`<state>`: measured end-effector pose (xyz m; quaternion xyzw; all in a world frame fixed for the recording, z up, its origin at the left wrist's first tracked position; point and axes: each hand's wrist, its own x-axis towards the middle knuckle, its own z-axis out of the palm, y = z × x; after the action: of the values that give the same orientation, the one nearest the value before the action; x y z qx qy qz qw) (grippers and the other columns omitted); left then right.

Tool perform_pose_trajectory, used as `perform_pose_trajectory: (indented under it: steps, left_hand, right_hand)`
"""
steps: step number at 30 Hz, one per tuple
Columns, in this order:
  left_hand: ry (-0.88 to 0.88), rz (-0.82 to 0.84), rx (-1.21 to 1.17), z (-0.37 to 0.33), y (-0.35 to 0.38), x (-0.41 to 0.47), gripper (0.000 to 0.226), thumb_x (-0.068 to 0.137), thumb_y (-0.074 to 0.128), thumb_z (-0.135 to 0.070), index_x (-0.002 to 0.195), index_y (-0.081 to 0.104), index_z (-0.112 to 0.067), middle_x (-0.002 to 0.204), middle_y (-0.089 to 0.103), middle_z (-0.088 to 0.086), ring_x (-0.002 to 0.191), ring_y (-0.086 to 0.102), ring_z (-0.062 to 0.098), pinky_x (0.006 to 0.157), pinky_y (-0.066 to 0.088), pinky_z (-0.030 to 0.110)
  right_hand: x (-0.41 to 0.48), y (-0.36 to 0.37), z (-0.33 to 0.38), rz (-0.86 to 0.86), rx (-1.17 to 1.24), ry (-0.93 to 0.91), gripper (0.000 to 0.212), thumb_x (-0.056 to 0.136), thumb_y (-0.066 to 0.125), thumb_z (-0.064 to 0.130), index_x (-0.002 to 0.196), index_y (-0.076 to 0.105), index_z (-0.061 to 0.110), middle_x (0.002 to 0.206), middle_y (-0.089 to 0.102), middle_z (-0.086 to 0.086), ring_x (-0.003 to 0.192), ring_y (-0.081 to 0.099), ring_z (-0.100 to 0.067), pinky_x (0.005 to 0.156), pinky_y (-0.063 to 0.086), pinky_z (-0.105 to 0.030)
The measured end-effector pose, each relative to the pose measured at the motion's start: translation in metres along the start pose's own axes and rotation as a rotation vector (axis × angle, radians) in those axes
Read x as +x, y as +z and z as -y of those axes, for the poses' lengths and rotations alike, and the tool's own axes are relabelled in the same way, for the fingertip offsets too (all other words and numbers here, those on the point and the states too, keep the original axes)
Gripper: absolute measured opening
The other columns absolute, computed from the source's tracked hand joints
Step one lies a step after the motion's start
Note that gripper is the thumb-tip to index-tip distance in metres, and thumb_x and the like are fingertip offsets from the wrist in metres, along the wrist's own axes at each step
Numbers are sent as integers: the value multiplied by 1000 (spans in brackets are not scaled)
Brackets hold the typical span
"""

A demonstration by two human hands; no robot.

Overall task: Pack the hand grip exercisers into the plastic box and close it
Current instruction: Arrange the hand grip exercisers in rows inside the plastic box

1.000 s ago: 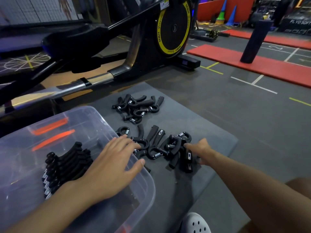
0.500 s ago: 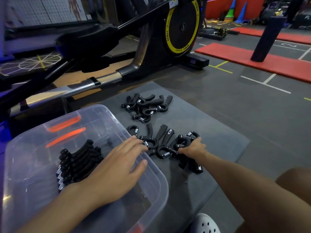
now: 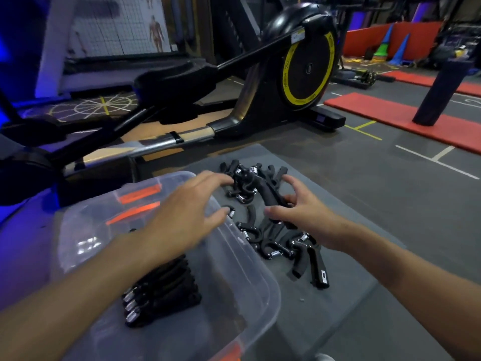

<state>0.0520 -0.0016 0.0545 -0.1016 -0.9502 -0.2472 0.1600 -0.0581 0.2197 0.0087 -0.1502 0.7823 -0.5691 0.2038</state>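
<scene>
Black hand grip exercisers lie in two heaps on a grey mat: a near heap and a far heap. Left of them stands the clear plastic box, lidless, with a row of exercisers stacked inside. My left hand hovers over the box's far corner with fingers spread, its fingertips at the far heap. My right hand holds one exerciser by its handle between thumb and curled fingers, between the two heaps.
A black elliptical trainer with a yellow-rimmed flywheel and a long rail stands just behind the mat and box. Red floor mats, a dark padded post and cones are farther right. A white shoe shows at the bottom edge.
My right hand closed on an exerciser in the near heap and lifted it forward. My left hand left the box rim and reached toward the far heap. The view tilted up.
</scene>
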Motion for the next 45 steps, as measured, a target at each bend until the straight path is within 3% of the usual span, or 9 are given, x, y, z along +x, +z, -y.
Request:
perform_pose_trajectory:
  steps: [5,11,14,18,23,26,29,35,45]
  left_hand:
    - [29,-86,-18,10,-40,-22,51,84,72,-20,127,50,-37,112,53,-24,107,52,-2,91,42,21]
    - [13,-135,-8,19,-72,-60,36,86,71,-19,118,60,-32,101,62,-15,92,60,7,79,49,25]
    - [-2,-85,22,29,-81,-78,23,86,70,-19,108,64,-25,92,62,-13,85,58,6,73,46,20]
    - [-124,-83,52,48,-82,-103,14,84,73,-21,95,64,-26,76,60,-11,73,55,4,64,41,18]
    - [-323,-116,-76,69,-67,-124,16,81,76,-24,92,64,-28,72,62,-7,66,60,10,66,51,28]
    - [-371,-133,-171,76,-58,-132,18,79,77,-27,89,62,-29,77,63,-3,68,63,20,68,55,41]
    - [-348,-38,-122,75,-54,-139,17,81,76,-26,91,63,-25,76,63,-3,69,61,16,71,52,39]
    - [-236,146,188,86,-50,-155,26,82,60,-49,101,59,-32,94,61,-18,95,57,6,90,42,37]
    - [-145,229,450,98,-45,-175,43,93,31,-58,109,59,-30,107,56,-15,109,50,9,97,33,33]
  right_hand:
    - [-32,27,51,218,-4,-73,100,52,84,48,137,32,52,134,54,-8,120,58,-20,106,44,-45]
    - [-36,65,73,551,126,-42,85,66,76,27,141,37,33,121,66,-15,114,60,-42,101,46,-51]
    - [-35,83,77,641,128,-15,71,71,75,21,136,47,26,124,65,-11,113,64,-29,96,51,-38]
    - [-27,100,83,473,-219,-284,42,82,75,17,120,62,29,121,64,4,107,64,-11,90,53,-30]
    - [-24,128,72,339,-205,-441,28,80,73,0,95,67,23,98,67,-7,88,67,-29,79,58,-38]
    - [-23,135,65,335,-219,-404,26,79,72,-5,89,67,18,85,70,-12,73,69,-23,70,56,-28]
    - [-22,136,58,348,-205,-321,26,79,70,-9,86,66,16,76,73,-16,69,71,-19,64,52,-20]
    - [-18,145,24,408,-333,-215,22,79,69,-8,85,63,12,75,70,-19,69,71,-19,65,57,-32]
    - [2,186,-30,431,-583,-132,25,77,72,1,89,61,20,78,62,7,64,58,-2,59,49,-15]
